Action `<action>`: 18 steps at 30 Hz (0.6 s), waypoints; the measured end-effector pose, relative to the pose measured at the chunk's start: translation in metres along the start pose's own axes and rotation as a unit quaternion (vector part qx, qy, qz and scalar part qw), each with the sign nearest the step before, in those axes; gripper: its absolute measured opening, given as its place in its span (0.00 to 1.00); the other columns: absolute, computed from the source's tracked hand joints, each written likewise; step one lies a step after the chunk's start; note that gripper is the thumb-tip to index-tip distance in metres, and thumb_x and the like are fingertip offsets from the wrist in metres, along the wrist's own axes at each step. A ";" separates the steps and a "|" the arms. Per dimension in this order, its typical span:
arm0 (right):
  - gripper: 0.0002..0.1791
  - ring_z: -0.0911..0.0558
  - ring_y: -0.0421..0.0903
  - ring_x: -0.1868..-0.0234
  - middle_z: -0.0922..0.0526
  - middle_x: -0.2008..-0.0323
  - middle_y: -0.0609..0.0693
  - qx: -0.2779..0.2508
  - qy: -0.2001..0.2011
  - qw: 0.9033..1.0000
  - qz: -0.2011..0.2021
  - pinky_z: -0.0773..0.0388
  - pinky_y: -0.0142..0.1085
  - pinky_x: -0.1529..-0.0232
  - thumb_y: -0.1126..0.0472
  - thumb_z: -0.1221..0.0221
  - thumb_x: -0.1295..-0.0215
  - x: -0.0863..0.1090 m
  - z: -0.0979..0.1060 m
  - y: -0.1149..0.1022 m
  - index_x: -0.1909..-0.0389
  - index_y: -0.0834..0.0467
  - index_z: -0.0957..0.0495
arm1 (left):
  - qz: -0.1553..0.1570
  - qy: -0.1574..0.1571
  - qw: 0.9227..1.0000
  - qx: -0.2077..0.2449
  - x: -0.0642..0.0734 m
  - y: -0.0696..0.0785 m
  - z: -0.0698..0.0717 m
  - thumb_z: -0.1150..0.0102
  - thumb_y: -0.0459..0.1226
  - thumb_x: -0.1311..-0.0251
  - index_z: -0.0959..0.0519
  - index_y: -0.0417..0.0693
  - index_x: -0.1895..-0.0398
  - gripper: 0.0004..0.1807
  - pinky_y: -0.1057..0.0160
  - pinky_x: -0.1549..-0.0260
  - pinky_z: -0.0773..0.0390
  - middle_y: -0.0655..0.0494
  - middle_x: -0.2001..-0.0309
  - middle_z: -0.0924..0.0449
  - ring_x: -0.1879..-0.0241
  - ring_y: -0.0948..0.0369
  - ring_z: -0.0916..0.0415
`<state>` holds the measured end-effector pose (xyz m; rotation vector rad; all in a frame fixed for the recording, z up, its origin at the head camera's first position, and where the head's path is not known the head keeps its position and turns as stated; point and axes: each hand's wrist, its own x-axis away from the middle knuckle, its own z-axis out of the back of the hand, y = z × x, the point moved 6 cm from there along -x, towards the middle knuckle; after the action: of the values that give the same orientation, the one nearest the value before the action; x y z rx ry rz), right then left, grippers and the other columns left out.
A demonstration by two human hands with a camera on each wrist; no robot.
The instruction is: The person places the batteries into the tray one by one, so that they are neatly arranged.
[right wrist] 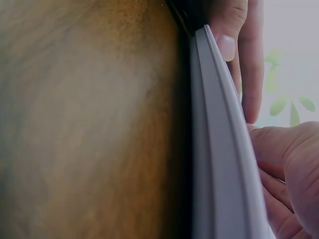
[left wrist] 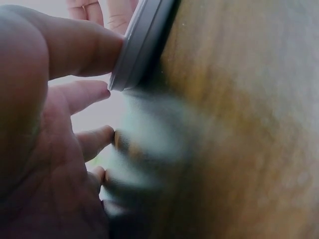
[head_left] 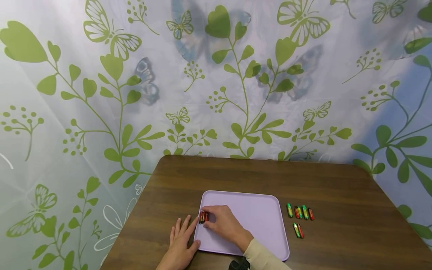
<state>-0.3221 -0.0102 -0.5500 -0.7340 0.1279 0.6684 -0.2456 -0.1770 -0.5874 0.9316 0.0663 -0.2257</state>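
On the lilac tray, a few small red-and-black batteries lie side by side against the left rim. My right hand reaches over the tray and pinches the rightmost battery of this row, forefinger at its far end and thumb at its near end. My left hand lies spread at the tray's left side, its forefinger and thumb touching the rim. In the left wrist view, the left thumb presses against the tray's edge. The batteries are hidden in both wrist views.
Right of the tray, several green batteries and red batteries lie on the brown wooden table in two loose rows. A curtain with green leaves and butterflies hangs behind the table's far edge.
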 end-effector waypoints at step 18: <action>0.27 0.09 0.49 0.40 0.08 0.42 0.52 -0.031 0.030 0.999 -0.024 0.12 0.47 0.39 0.62 0.21 0.40 0.016 0.029 0.000 0.38 0.60 0.12 | 0.022 -0.017 0.999 -0.029 0.007 0.002 0.007 0.32 0.36 0.35 0.29 0.60 0.18 0.40 0.23 0.22 0.68 0.33 0.16 0.40 0.15 0.26 0.62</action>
<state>-0.3129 0.0168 -0.5341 -0.8147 0.1450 0.6070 -0.2387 -0.1829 -0.5826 0.8699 0.0207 -0.1971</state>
